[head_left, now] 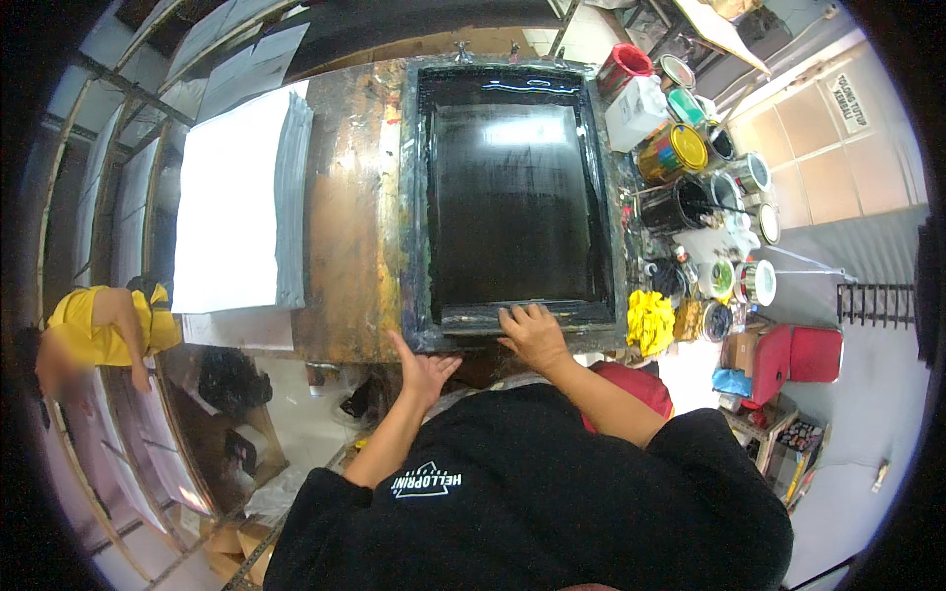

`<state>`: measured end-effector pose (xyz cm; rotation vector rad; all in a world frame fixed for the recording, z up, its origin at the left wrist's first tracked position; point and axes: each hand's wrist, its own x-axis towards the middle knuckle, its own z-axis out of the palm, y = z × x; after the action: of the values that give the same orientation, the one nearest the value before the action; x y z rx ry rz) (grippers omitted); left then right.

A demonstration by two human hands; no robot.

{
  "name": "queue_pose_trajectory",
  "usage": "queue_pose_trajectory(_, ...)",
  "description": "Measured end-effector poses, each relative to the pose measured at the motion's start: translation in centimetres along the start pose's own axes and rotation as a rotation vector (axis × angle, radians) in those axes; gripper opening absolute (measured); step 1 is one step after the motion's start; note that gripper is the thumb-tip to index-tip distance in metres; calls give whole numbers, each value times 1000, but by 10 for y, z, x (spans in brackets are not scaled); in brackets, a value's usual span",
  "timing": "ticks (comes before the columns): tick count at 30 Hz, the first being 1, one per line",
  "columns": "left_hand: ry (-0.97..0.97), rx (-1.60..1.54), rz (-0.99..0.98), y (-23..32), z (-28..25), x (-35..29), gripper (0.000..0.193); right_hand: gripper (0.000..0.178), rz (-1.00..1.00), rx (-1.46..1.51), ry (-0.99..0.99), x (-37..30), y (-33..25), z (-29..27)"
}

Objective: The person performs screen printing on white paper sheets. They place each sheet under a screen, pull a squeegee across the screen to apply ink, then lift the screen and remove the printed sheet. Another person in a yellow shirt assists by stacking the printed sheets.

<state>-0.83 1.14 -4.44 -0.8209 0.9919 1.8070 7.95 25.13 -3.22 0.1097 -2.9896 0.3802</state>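
From here I see the right hand [534,338] gripping a crosswise bar [473,318]; the left hand [426,374], spread empty, lies farther.

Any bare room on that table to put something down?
Yes: the stained wooden strip between the white paper stack and the dark frame looks bare. Right of the frame is crowded with paint cans, a white jug and a yellow bundle.
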Motion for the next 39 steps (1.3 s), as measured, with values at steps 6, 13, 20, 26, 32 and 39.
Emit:
queue_pose_trajectory(6,267,23,-26,-5,12,-3,136,58,19,-54,49,136,81,18)
queue_pose_trajectory(13,173,75,5,-7,8,-10,143,36,26,-109,202,323,205,16)
queue_pose_trajectory(20,194,73,75,-4,30,-35,133,54,58,-8,-209,386,250,-51)
queue_pose_trajectory(26,102,113,100,-5,10,-37,135,57,106,117,-213,276,162,-91)
queue_pose_trajectory(32,46,111,129,4,16,-49,129,50,76,201,-282,109,34,-129)
queue_pose_trajectory(39,-316,129,321,41,47,-119,117,35,15,0,16,50,-29,-168)
